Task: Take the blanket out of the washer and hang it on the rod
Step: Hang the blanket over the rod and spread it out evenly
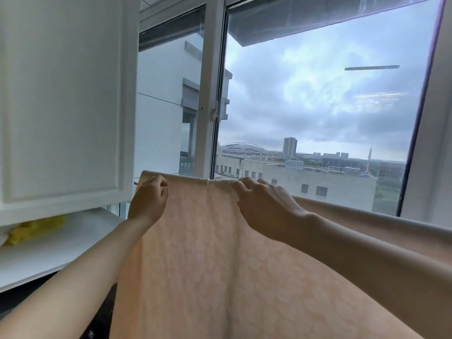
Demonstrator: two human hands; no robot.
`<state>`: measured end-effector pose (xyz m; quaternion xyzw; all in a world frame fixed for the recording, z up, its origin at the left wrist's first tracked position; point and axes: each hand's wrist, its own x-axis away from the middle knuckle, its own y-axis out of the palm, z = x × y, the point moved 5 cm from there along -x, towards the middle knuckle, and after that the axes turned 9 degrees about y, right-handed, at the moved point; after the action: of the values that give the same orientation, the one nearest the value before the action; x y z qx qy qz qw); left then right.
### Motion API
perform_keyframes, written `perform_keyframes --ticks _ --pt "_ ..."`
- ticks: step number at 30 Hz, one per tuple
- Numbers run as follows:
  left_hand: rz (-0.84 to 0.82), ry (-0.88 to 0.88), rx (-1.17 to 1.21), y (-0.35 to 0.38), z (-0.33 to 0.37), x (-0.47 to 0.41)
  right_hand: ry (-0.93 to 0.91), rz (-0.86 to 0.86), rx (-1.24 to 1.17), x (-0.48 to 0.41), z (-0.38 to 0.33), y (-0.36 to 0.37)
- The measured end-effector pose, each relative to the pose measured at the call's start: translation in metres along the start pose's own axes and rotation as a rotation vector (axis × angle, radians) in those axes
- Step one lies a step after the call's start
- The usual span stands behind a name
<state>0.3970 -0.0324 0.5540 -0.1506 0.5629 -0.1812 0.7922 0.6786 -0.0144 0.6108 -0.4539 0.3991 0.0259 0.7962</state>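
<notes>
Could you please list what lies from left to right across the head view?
Yellow thing on the shelf → left hand gripping the blanket → window latch → right hand, also gripping it.

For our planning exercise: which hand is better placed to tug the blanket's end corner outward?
Left, probably. The left hand grips the blanket at its end corner; the right hand pinches the top edge further in, away from that corner.

We see soft overcast daylight from the window [318, 106], pale glare streaks on its glass, blanket [208, 241] evenly lit, dark lower left corner, slight overall softness, frames bowed near the edges
</notes>
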Motion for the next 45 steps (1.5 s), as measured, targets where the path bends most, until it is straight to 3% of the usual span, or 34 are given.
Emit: perform_keyframes --ticks 7,16,20,23,27,29,32,36,38,40,42,45 --pt "0.01 -0.035 0.03 0.002 -0.063 -0.023 0.069 -0.038 0.039 -0.038 -0.029 0.029" --pt "-0.029 -0.281 0.23 0.019 -0.149 -0.062 0.142 -0.03 0.037 -0.095 -0.058 0.049" --pt "-0.143 -0.326 0.514 0.032 -0.173 -0.071 0.223 -0.053 0.064 -0.116 -0.064 0.061" --pt "-0.259 -0.242 0.621 0.037 -0.172 -0.073 0.255 -0.061 0.055 -0.125 -0.071 0.068" --pt "-0.333 -0.261 0.721 0.042 -0.184 -0.077 0.303 -0.025 0.028 -0.133 -0.077 0.074" --pt "-0.264 -0.235 0.631 0.039 -0.194 -0.087 0.34 0.015 0.02 -0.136 -0.077 0.075" --pt "-0.023 -0.199 0.441 0.016 -0.201 -0.102 0.363 0.051 0.056 -0.141 -0.081 0.079" --pt "0.356 -0.141 0.41 -0.028 -0.197 -0.107 0.362 0.173 0.046 -0.151 -0.086 0.08" --pt "0.466 -0.044 0.413 -0.048 -0.193 -0.096 0.32 0.295 -0.007 -0.152 -0.088 0.076" --pt "0.463 0.06 0.384 -0.058 -0.192 -0.074 0.172 0.356 0.002 -0.148 -0.095 0.078" --pt "0.384 0.086 0.366 -0.053 -0.2 -0.049 0.024 0.286 0.06 -0.139 -0.1 0.091" --pt "0.109 -0.039 0.459 -0.026 -0.218 -0.032 -0.035 0.158 0.114 -0.131 -0.098 0.107"
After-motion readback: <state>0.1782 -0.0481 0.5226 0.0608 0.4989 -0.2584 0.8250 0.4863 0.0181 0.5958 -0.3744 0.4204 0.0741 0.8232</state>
